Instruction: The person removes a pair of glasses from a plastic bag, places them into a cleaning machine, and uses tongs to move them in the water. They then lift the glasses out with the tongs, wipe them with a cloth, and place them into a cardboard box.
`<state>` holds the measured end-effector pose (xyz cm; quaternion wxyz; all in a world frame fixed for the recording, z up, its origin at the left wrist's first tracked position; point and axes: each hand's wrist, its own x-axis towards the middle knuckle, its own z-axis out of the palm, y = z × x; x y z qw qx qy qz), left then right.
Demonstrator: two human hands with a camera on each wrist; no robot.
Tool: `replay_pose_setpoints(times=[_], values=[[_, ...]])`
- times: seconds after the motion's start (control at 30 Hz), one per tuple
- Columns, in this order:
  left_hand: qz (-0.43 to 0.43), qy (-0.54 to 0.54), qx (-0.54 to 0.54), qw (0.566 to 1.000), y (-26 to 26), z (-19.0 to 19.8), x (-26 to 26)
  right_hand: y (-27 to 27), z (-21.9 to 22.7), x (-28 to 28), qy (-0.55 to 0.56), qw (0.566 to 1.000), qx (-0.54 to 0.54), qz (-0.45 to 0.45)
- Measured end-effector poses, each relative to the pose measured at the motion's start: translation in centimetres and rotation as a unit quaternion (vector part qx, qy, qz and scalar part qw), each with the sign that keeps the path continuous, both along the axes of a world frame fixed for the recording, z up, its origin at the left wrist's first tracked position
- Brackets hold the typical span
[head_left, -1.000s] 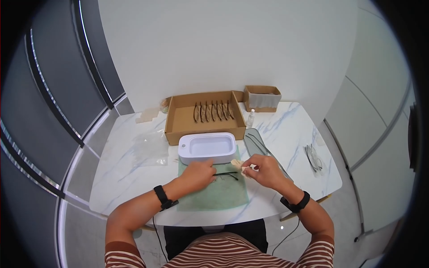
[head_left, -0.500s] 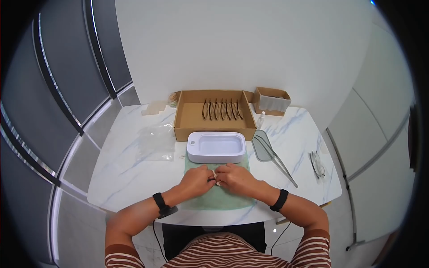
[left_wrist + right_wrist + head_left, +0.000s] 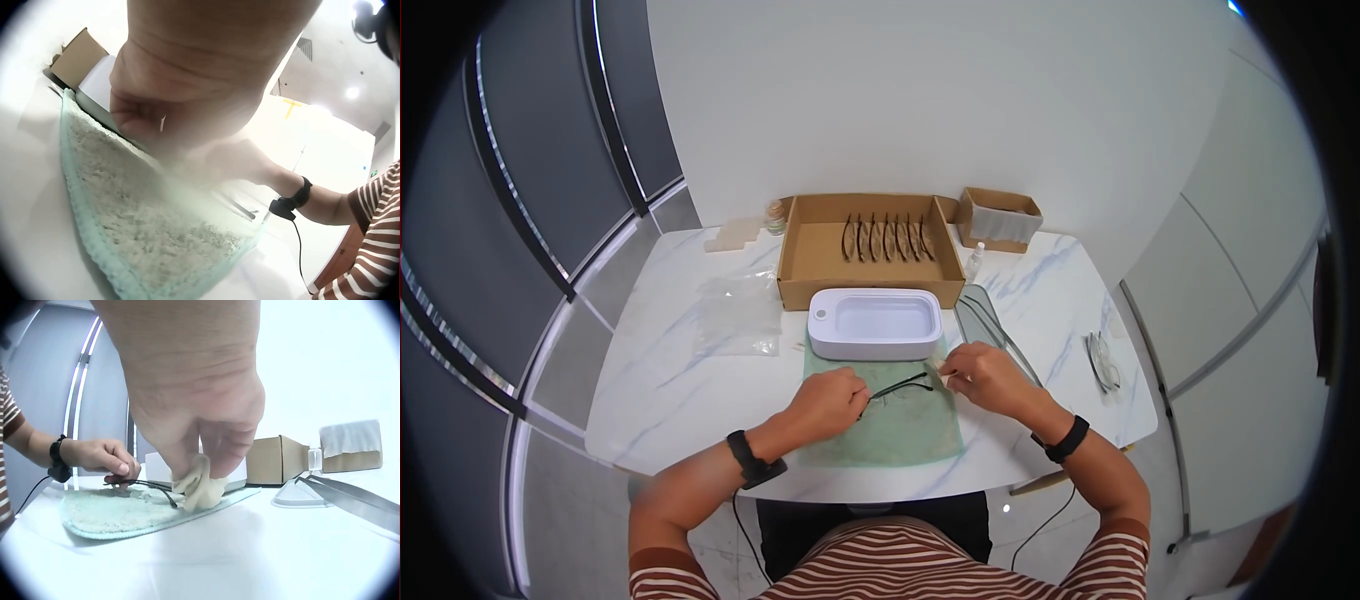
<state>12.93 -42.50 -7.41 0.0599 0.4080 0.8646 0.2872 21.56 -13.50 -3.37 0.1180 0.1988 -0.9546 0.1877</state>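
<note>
Dark thin-armed glasses [image 3: 900, 385] are gripped at one end by my left hand [image 3: 830, 402], their two arms pointing right over the green cloth [image 3: 890, 440]. My right hand [image 3: 992, 380] pinches a crumpled cream cloth [image 3: 201, 484] between thumb and fingers, beside the tips of the arms. In the right wrist view the arm tips reach the cream cloth; whether they touch is unclear. The left wrist view shows my left hand [image 3: 181, 94] over the fluffy green-edged cloth [image 3: 144, 219], its fingertips mostly hidden.
Behind the cloth stands a white basin [image 3: 875, 352]. Farther back is a cardboard box [image 3: 810, 250] holding several dark curved pieces, with a smaller box [image 3: 1000, 228] and a spray bottle [image 3: 974, 262]. Tweezers [image 3: 1022, 362], clear glasses [image 3: 1103, 362] lie right, plastic bags [image 3: 740, 315] left.
My hands came together over the glasses half a second ago, and now stand apart again. The right hand has moved right with the cream cloth, uncovering the glasses' arms.
</note>
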Motion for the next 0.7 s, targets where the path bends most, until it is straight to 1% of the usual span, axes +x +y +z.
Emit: replay_pose_setpoints(times=[0.07,0.13,0.17,0.23,0.27,0.33,0.37,0.43,0.57,0.67,0.7], values=[[-0.007,-0.020,0.023,1.000,-0.1,0.2,0.1,-0.2,1.1,0.2,0.006,1.000,-0.015,-0.012],[-0.012,-0.027,0.018,0.999,-0.2,0.6,0.2,-1.3,2.2,0.1,-0.011,0.998,-0.054,-0.017],[-0.016,-0.034,0.013,0.999,-0.2,0.7,0.2,-1.8,2.3,-0.1,-0.010,0.998,-0.055,-0.017],[-0.016,-0.040,0.013,0.999,-0.3,0.8,0.3,-2.9,2.4,-0.5,0.003,1.000,-0.006,0.006],[-0.016,-0.047,0.013,0.999,-0.3,0.9,0.3,-3.3,2.1,-0.9,0.003,1.000,-0.006,0.008],[-0.014,-0.047,0.010,0.999,-0.3,0.9,0.3,-3.9,1.1,-1.7,-0.038,0.998,0.036,0.047],[-0.014,-0.047,0.006,0.999,-0.3,0.8,0.3,-4.4,0.9,-2.1,-0.037,0.997,0.036,0.048],[-0.014,-0.046,0.007,0.999,-0.4,0.7,0.2,-5.4,0.5,-2.6,-0.069,0.993,0.085,0.048],[-0.018,-0.038,-0.007,0.999,-0.4,0.7,0.2,-6.0,-0.4,-3.3,-0.086,0.989,0.106,0.052],[-0.024,-0.031,-0.002,0.999,-0.3,0.3,0.1,-6.0,-0.1,-3.1,-0.085,0.992,0.091,0.038],[-0.024,-0.032,0.000,0.999,-0.3,0.3,0.1,-5.9,0.3,-2.8,-0.086,0.994,0.066,0.033]])
